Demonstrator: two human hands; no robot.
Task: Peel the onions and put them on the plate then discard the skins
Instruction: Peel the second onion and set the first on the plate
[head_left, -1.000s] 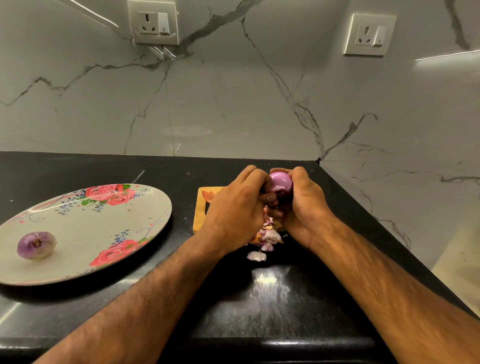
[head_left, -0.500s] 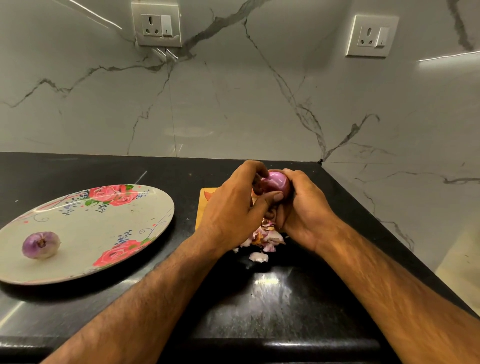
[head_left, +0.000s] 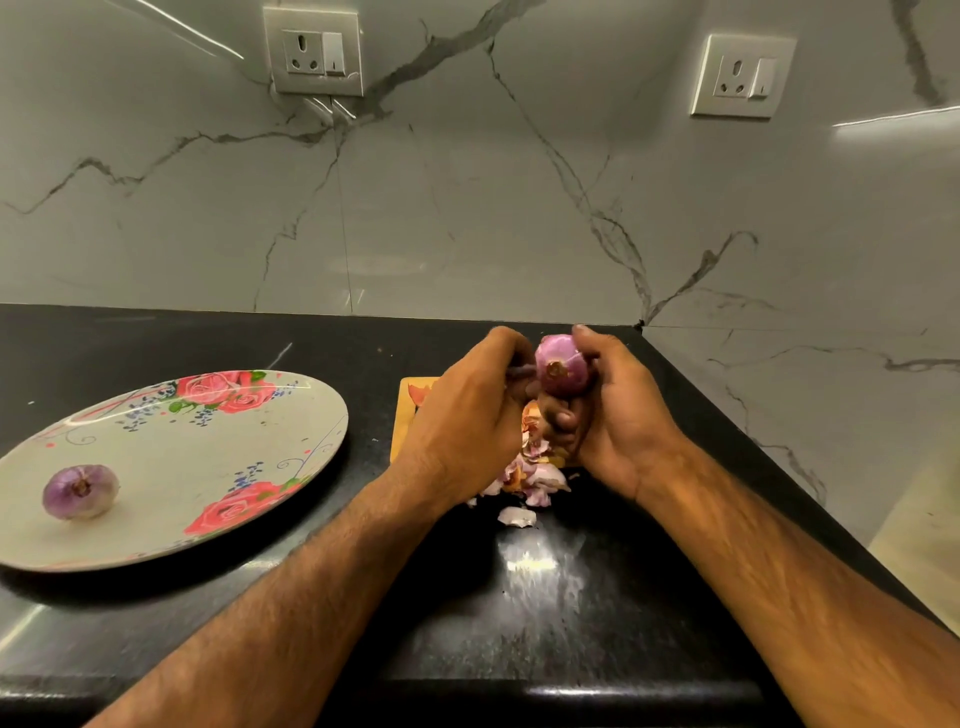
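Observation:
A purple onion (head_left: 561, 368) is held up above the counter between both hands, its root end facing me. My right hand (head_left: 618, 415) grips it from the right, fingers curled beneath it. My left hand (head_left: 467, 421) is curled at its left side and pinches a strip of purple skin by the onion. Below the hands lies a pile of onion skins (head_left: 527, 475) on the counter and on a wooden board (head_left: 408, 415), which the hands mostly hide. A peeled onion (head_left: 79, 491) sits at the left of the floral plate (head_left: 218, 452).
The black counter (head_left: 545, 597) ends at a front edge near me and meets marble walls behind and at the right. One loose skin piece (head_left: 517, 517) lies apart from the pile. Two wall sockets (head_left: 312, 49) sit high on the wall.
The onion has been turned in my hands, so its root end now faces me. My left fingers moved from over the onion to its left side. The plate is unchanged.

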